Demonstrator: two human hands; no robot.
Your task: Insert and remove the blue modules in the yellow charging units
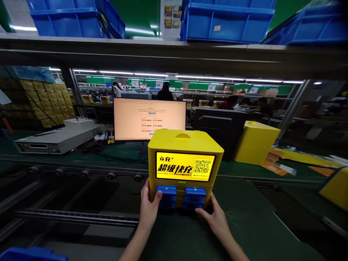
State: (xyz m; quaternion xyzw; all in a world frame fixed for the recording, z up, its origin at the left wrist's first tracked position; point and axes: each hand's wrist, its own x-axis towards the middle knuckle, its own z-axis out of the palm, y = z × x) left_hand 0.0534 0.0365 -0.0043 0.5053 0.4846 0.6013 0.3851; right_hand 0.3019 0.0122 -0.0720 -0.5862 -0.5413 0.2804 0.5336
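Observation:
A yellow power bank rental station (186, 141) stands upright in front of me, its front screen (175, 168) lit with black lettering and a QR code. Below the screen, small green lights glow above two stacks of blue power banks (166, 197) seated in its slots. My left hand (149, 206) grips the station's lower left side, thumb beside the left blue stack. On the lower right, my right hand (213, 214) holds the other side, its thumb at the bottom of the right stack (194, 199). The fingers behind the casing are partly hidden.
Behind the station is a lit monitor (130, 121). A grey instrument (57, 136) and cables lie left; another yellow casing (255, 143) stands right. A roller conveyor (76, 217) runs at lower left. Blue bins (231, 21) sit on the overhead shelf. People work in the background.

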